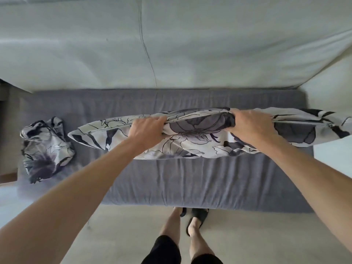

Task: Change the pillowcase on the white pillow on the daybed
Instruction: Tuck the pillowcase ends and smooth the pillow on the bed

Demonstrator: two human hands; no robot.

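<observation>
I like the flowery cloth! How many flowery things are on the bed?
2: a crumpled pillowcase at the daybed's left end, and the covered pillow gripped by both hands across the middle.

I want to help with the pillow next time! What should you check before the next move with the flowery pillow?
1. Left hand grips the pillow's top edge: ok.
2. Right hand grips the same edge: ok.
3. Flowery pillowcase covers the whole pillow: cannot tell, though no white shows.
4. Zip along the top edge closed: cannot tell.
5. Crumpled pillowcase lies apart, left on the grey mattress: ok.
6. Pillow fully on the mattress: not ok, its right end overhangs.
</observation>
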